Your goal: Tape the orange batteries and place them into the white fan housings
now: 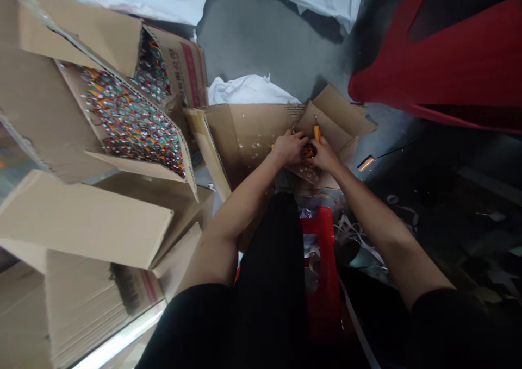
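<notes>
Over an opened cardboard box [253, 122] on the floor, both of my hands work close together. My right hand [325, 156] is closed around small orange cylinders that look like batteries; one orange cylinder [317, 133] stands up from it with a small metal tip. My left hand [289, 148] bends its fingers over more orange and dark pieces [309, 150] between the hands. What exactly lies under its fingers is hidden. Small white scraps cling to the cardboard beside my left hand.
At left, a large open carton [61, 102] holds many orange cylinders with green ends [134, 119]. More cartons [85, 217] stand below it. Another orange cylinder [366, 163] lies on the floor at right. A red plastic stool [326, 249] is beside my leg; large red furniture [448, 59] stands upper right.
</notes>
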Available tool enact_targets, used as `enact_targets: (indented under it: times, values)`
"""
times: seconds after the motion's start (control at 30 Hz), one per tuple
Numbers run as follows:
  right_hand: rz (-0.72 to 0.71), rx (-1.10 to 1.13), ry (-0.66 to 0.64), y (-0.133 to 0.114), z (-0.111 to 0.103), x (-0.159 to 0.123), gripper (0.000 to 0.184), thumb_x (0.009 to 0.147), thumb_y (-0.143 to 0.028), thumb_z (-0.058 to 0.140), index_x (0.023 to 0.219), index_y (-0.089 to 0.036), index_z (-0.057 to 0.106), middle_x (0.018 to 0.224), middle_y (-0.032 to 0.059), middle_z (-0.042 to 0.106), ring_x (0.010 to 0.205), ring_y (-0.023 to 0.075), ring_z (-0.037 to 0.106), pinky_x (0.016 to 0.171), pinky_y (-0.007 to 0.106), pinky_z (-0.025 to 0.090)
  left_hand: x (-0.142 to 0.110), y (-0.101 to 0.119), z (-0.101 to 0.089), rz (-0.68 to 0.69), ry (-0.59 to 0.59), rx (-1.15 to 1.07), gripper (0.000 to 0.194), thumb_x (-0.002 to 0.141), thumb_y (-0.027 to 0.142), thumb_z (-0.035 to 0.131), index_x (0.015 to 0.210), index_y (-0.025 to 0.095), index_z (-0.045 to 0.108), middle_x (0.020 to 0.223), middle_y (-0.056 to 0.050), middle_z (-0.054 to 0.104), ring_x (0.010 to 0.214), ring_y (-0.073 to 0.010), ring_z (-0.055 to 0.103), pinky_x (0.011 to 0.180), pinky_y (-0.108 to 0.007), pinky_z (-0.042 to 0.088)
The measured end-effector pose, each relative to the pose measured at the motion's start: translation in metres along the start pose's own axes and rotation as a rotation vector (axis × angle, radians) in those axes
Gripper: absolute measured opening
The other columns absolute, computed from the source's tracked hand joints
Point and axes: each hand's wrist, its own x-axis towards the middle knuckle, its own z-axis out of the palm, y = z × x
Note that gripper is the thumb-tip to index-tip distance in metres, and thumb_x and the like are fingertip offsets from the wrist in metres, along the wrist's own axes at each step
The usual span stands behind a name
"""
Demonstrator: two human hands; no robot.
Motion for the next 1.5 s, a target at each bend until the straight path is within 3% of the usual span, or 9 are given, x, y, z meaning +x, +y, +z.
enact_targets:
  times: [0.13, 0.23, 0.33, 0.5, 0.73, 1.0, 1.17, 1.3, 1.5]
  values:
    - [0.048, 0.025, 0.107, -0.008, 0.017, -0.023, 0.061, 0.09, -0.037, 0.081, 0.147, -0.019, 0.07, 0.137, 0.0181, 0.068, 0.128, 0.0373, 0.068, 0.112, 0.049, 0.057, -0.004, -0.008, 0.011, 0.039, 0.042, -0.018, 0.052, 0.099, 0.043, 0.066, 0.146, 0.021, 0.067, 0.145, -0.017, 0.065, 0.133, -0.0403, 0.06, 0.102, -0.049, 0.054]
    - [0.145, -0.047, 0.131, -0.019, 0.03, -0.033, 0.06, 0.098, -0.042, 0.071, 0.154, -0.022, 0.067, 0.136, 0.0186, 0.07, 0.122, 0.038, 0.071, 0.104, 0.049, 0.06, -0.006, -0.018, 0.018, 0.054, 0.085, -0.063, 0.05, 0.098, 0.043, 0.063, 0.142, 0.021, 0.07, 0.144, -0.018, 0.066, 0.129, -0.0388, 0.063, 0.104, -0.05, 0.052]
    - [0.204, -0.074, 0.161, -0.021, 0.038, -0.032, 0.064, 0.096, -0.046, 0.074, 0.156, -0.025, 0.067, 0.132, 0.0179, 0.073, 0.116, 0.0384, 0.073, 0.098, 0.049, 0.061, -0.004, -0.023, 0.021, 0.061, 0.106, -0.088, 0.051, 0.096, 0.045, 0.063, 0.14, 0.019, 0.071, 0.142, -0.019, 0.067, 0.125, -0.0403, 0.064, 0.102, -0.052, 0.052]
    - [0.126, 0.004, 0.207, -0.002, 0.041, -0.019, 0.062, 0.09, -0.047, 0.081, 0.147, -0.023, 0.074, 0.125, 0.0153, 0.079, 0.113, 0.0344, 0.074, 0.099, 0.045, 0.06, 0.003, -0.029, 0.021, 0.025, 0.138, -0.16, 0.053, 0.093, 0.05, 0.066, 0.136, 0.019, 0.073, 0.14, -0.018, 0.069, 0.123, -0.0401, 0.067, 0.102, -0.05, 0.053]
    - [0.083, 0.228, 0.357, 0.025, 0.057, -0.016, 0.052, 0.082, -0.059, 0.088, 0.12, -0.024, 0.079, 0.111, 0.0102, 0.081, 0.107, 0.0301, 0.076, 0.102, 0.045, 0.062, 0.013, -0.044, 0.041, -0.067, 0.28, -0.376, 0.055, 0.094, 0.053, 0.073, 0.135, 0.017, 0.073, 0.137, -0.018, 0.068, 0.126, -0.0381, 0.066, 0.109, -0.047, 0.05]
    - [0.225, 0.834, 0.723, 0.045, 0.071, -0.023, 0.065, 0.073, -0.07, 0.087, 0.113, -0.023, 0.065, 0.105, 0.0069, 0.074, 0.1, 0.0259, 0.075, 0.093, 0.044, 0.066, 0.022, -0.049, 0.072, -0.23, 0.483, -0.607, 0.058, 0.094, 0.07, 0.078, 0.124, 0.021, 0.071, 0.131, -0.015, 0.069, 0.132, -0.0356, 0.064, 0.117, -0.046, 0.047]
    - [0.284, 0.935, 0.756, 0.056, 0.068, -0.032, 0.065, 0.085, -0.076, 0.074, 0.131, -0.031, 0.064, 0.122, 0.0084, 0.074, 0.12, 0.0294, 0.073, 0.088, 0.045, 0.067, 0.027, -0.051, 0.085, -0.33, 0.581, -0.759, 0.045, 0.091, 0.057, 0.087, 0.114, 0.022, 0.071, 0.127, -0.012, 0.07, 0.133, -0.0326, 0.063, 0.12, -0.045, 0.047]
    - [0.279, 0.989, 0.782, 0.062, 0.057, -0.034, 0.07, 0.094, -0.088, 0.048, 0.136, -0.033, 0.06, 0.125, 0.0093, 0.073, 0.108, 0.0278, 0.077, 0.077, 0.044, 0.067, 0.035, -0.054, 0.098, -0.435, 0.668, -1.009, 0.045, 0.084, 0.057, 0.091, 0.104, 0.023, 0.068, 0.122, -0.008, 0.071, 0.133, -0.0308, 0.064, 0.118, -0.045, 0.049]
    - [0.123, 0.786, 0.564, 0.048, 0.051, -0.017, 0.069, 0.07, -0.08, 0.086, 0.108, -0.025, 0.067, 0.095, 0.0018, 0.07, 0.09, 0.0216, 0.07, 0.086, 0.039, 0.064, 0.039, -0.063, 0.096, -0.505, 0.678, -1.354, 0.054, 0.077, 0.063, 0.094, 0.097, 0.023, 0.063, 0.116, -0.005, 0.075, 0.136, -0.0312, 0.065, 0.113, -0.043, 0.054]
